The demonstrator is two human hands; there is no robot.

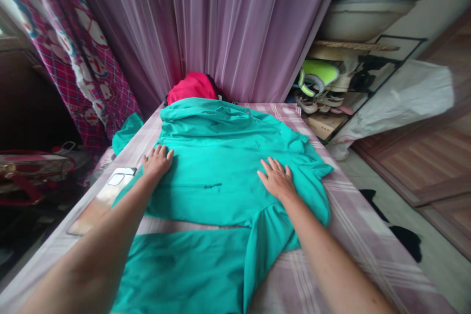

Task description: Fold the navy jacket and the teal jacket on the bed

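A teal garment (pixel 209 162) is spread over a table with a pink and white checked cloth (pixel 353 225). One sleeve stretches toward the front edge of the view, and the fabric is bunched at the far side. My left hand (pixel 158 161) lies flat on the garment's left part, its fingers slightly apart. On the right part my right hand (pixel 276 176) rests palm down with spread fingers. Neither hand grips the fabric. Between them a small dark mark (pixel 212 186) shows on the teal cloth.
A phone (pixel 97 201) lies at the left beside my forearm. A bright pink item (pixel 193 87) sits at the table's far end, against a purple curtain (pixel 228 24). To the right stands a rack (pixel 390 71) with shoes and a basin (pixel 362 19).
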